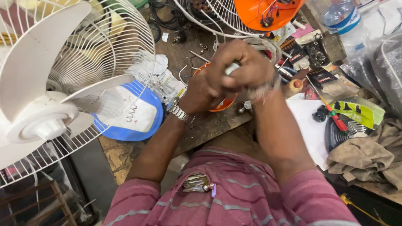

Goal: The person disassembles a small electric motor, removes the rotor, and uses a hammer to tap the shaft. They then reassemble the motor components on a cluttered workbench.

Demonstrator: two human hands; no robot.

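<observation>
White plastic blades and a white wire guard mark the fan [46,96], the largest thing in view, which fills the left side beside your left forearm. Below its guard lies a blue and white fan housing [138,115], resting on the worn wooden workbench [213,125]. An orange fan part [264,12] with loose wires sits at the top edge, well apart from your hands. At the right edge a crumpled brown cloth [368,159] lies near a sheet of white paper [310,125], with a red-handled screwdriver [333,115] across them. Your right hand [245,67] is clenched around a small silvery metal piece [231,68], raised over the bench at the centre; what kind of piece it is cannot be told. Your left hand [201,94], with a metal wristwatch [182,113], is closed beneath and against the right, though whether it grips the same piece is hidden. Just behind both hands, an orange round part [224,104] rests on the bench.
</observation>
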